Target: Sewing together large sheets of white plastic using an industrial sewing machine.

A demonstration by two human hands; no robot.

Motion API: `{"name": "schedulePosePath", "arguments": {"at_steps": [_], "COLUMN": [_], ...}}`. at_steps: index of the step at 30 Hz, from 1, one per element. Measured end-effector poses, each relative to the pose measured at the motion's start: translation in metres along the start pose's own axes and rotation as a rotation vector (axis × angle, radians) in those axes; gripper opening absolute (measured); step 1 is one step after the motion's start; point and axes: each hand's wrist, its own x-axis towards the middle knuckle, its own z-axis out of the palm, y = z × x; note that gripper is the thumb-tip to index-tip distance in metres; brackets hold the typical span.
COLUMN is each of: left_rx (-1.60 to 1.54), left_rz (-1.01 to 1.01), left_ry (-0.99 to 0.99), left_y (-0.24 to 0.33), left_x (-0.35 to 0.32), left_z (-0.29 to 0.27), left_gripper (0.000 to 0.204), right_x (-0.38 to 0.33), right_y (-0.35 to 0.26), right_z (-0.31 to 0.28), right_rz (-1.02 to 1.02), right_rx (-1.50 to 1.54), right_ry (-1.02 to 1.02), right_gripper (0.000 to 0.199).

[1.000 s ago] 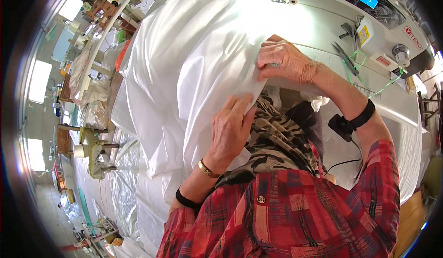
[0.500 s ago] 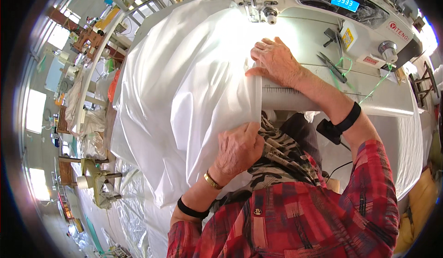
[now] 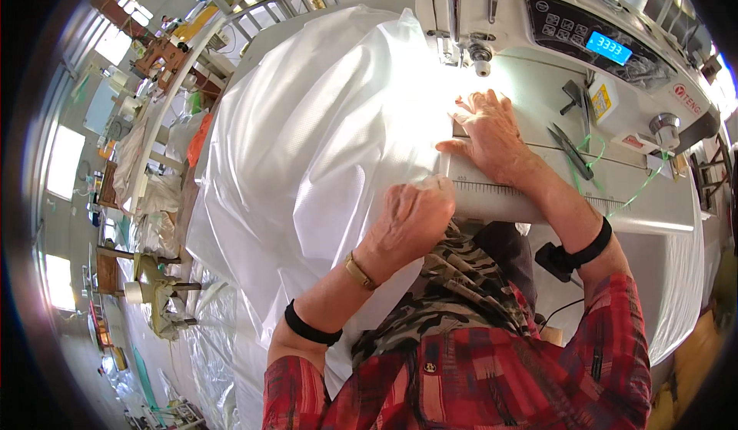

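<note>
A large white sheet of shiny fabric (image 3: 307,138) spreads in loose folds over the left of the sewing machine (image 3: 503,38) table and hangs down at the front. My left hand (image 3: 415,219) is closed on its right edge, near the table's front. Nearer the needle, my right hand (image 3: 496,134) lies with fingers and thumb stretched out on the machine bed, by the same edge. Its fingertips are just in front of the presser foot area (image 3: 460,53), where bright lamp light washes out detail.
Right of my right hand lie black thread snips (image 3: 570,152), a black T-handled tool (image 3: 570,98) and loose green thread (image 3: 636,197). A printed ruler scale (image 3: 507,189) runs along the table's front edge. Cluttered benches and a stool (image 3: 157,295) stand to the left.
My left hand has moved along the fabric edge toward the machine, closer to my right hand. The right hand's fingers are spread wider. The whole view has shifted slightly.
</note>
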Motion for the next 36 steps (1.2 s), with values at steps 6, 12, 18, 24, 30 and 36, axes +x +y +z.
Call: {"name": "schedulePosePath", "arguments": {"at_steps": [6,12,18,24,30,36], "left_rx": [0.135,0.031,-0.084,-0.051,-0.614,-0.651], "left_rz": [0.254,0.199,0.043,-0.199,-0.444,-0.425], "left_ry": [0.359,0.314,0.159,0.088,0.16,0.256], "left_y": [-0.023,-0.034,-0.034,-0.03,-0.058,-0.054], "left_x": [0.015,0.054,0.101,0.098,0.097,0.098], "left_z": [0.026,0.037,0.032,0.033,0.025,0.028], "left_gripper": [0.009,0.007,0.007,0.011,0.024,0.026], "right_x": [0.003,0.004,0.013,0.02,0.019,0.003], "right_y": [0.011,0.009,0.024,0.046,0.035,0.005], "right_z": [0.008,-0.001,0.018,0.038,0.016,0.007], "right_rz": [-0.007,0.024,0.143,0.065,0.135,-0.151], "right_rx": [0.051,0.049,0.008,0.092,0.27,0.033], "right_ry": [-0.03,-0.152,-0.117,0.094,0.112,-0.005], "right_gripper": [0.049,0.033,0.032,0.03,0.025,0.035]}}
